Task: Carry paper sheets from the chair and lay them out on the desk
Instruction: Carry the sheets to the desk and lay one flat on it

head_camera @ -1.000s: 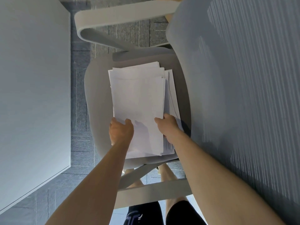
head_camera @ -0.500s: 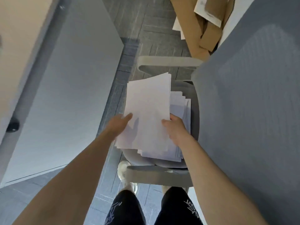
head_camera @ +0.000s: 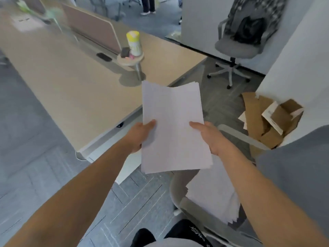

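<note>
The tabletop (head_camera: 71,82) stretches broad ahead on your left, room enough, I judge, to spread pages side by side. The office chair (head_camera: 172,190) sits low at your right, with loose sheets (head_camera: 213,193) lying on its seat. You hold the sheaf of paper (head_camera: 174,131) in the air off the tabletop's near corner. Your left hand (head_camera: 140,136) and right hand (head_camera: 211,138) each pinch a long edge, thumbs on top, likely to keep it flat and together.

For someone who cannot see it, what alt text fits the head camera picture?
A left hand and a right hand hold a sheaf of white paper by its side edges, in the air beside a long wooden desk. More sheets lie on the grey chair below right; a yellow-lidded canister stands on a small round stand on the desk.
</note>
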Action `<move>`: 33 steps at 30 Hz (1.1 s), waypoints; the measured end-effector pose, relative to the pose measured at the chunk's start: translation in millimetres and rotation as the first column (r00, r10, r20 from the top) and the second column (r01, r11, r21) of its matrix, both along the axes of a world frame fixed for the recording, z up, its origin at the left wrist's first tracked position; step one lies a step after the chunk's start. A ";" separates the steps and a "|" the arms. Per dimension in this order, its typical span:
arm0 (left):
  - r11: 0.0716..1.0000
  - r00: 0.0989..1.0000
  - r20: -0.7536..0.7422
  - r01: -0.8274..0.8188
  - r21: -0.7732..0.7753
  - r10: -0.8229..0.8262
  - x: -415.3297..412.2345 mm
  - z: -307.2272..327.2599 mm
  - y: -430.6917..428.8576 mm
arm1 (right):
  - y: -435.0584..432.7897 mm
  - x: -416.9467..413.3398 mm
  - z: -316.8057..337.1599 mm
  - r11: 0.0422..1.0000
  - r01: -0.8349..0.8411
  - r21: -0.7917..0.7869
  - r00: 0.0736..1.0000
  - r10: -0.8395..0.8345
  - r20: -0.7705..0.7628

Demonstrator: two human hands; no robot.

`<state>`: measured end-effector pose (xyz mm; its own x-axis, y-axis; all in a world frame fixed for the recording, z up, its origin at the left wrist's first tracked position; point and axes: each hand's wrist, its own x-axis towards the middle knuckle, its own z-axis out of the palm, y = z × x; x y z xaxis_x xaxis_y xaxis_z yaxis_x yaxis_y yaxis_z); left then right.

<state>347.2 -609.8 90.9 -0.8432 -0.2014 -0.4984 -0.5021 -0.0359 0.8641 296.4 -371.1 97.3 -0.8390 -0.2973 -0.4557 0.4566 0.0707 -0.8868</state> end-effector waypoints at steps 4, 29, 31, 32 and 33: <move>0.983 0.978 -0.122 -0.177 -0.037 0.171 82.8 20.6 -104.3 | -125.3 46.2 25.4 0.992 -0.099 0.078 0.993 0.104 -0.059; 0.551 0.566 -0.074 -0.820 -0.158 0.821 216.3 40.8 -661.1 | -785.1 81.3 34.5 0.740 -0.667 0.091 0.741 0.671 -0.020; 0.520 0.535 -0.079 -0.840 -0.156 0.841 215.6 40.1 -706.8 | -841.2 72.2 29.9 0.703 -0.708 0.071 0.703 0.711 -0.026; 0.516 0.530 -0.075 -0.843 -0.153 0.844 215.3 41.0 -722.1 | -860.5 69.6 32.1 0.688 -0.720 0.092 0.689 0.725 -0.023; 0.507 0.521 -0.074 -0.849 -0.145 0.850 215.1 42.2 -737.2 | -879.8 69.0 36.2 0.682 -0.726 0.093 0.683 0.730 -0.021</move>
